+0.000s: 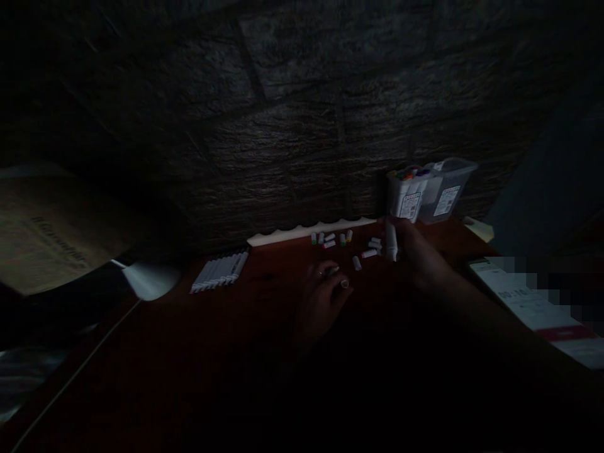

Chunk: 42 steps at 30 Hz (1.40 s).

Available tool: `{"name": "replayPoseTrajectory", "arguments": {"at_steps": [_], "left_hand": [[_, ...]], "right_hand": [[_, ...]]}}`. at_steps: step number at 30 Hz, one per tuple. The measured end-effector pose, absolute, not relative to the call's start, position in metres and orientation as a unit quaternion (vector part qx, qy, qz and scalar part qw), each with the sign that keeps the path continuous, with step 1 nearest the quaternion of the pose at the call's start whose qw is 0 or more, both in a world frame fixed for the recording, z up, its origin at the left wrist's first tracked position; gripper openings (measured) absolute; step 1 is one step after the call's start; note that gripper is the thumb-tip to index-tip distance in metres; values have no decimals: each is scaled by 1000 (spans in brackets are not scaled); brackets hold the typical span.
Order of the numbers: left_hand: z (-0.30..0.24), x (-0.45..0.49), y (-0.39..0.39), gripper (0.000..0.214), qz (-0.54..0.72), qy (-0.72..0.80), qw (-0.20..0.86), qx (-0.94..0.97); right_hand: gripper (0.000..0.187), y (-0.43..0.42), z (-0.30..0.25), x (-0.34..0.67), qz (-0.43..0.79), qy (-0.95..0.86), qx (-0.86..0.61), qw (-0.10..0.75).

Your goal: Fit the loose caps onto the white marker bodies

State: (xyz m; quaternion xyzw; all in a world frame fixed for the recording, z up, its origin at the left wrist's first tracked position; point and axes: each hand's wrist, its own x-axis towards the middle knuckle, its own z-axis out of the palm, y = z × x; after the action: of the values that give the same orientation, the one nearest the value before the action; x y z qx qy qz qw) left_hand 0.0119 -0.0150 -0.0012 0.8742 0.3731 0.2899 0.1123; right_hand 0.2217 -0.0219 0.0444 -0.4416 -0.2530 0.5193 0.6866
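My right hand (415, 251) is closed around a white marker (391, 240), held nearly upright over the table in front of the plastic tubs. Nearer to me, my left hand (323, 299) hovers low, fingers loosely bent and apart from the thumb, with nothing visible between them. Several white marker caps (329, 244) with coloured ends lie scattered beyond it. One more cap (357, 263) is just past its fingertips, and a pink-ended one (369, 253) lies close to the right hand. To the left, several white markers (219, 272) lie side by side in a row.
At the wall stand a tub of coloured markers (404, 195) and a clear tub (448, 189). A wavy white strip (306, 231) runs along the wall. A white box (533, 302) is at right; a paper bag (56, 226), lamp shade (151, 280) and cord (80, 371) are at left. Light is dim.
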Motion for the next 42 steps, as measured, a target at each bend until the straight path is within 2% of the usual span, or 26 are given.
{"name": "replayPoseTrajectory", "arguments": {"at_steps": [3, 7, 11, 17, 21, 26, 34, 42], "left_hand": [[6, 11, -18, 13, 313, 360, 195, 857], [14, 8, -22, 22, 360, 354, 413, 758], [17, 8, -25, 27, 391, 363, 526, 662], [17, 9, -23, 26, 423, 354, 537, 638], [15, 8, -21, 27, 433, 351, 546, 626], [14, 8, -20, 25, 444, 348, 538, 626], [19, 9, -23, 17, 427, 366, 526, 638], [20, 6, -23, 25, 428, 374, 529, 630]], "right_hand": [[28, -23, 44, 217, 544, -232, -430, 682], [44, -29, 48, 212, 518, -298, -445, 667], [41, -39, 52, 206, 492, -397, -437, 639], [26, -49, 56, 199, 447, -540, -426, 573], [16, -51, 57, 197, 403, -549, -436, 588], [19, -53, 58, 197, 372, -607, -440, 547], [13, -56, 52, 194, 301, -660, -437, 533], [17, -57, 54, 199, 245, -738, -404, 481]]}}
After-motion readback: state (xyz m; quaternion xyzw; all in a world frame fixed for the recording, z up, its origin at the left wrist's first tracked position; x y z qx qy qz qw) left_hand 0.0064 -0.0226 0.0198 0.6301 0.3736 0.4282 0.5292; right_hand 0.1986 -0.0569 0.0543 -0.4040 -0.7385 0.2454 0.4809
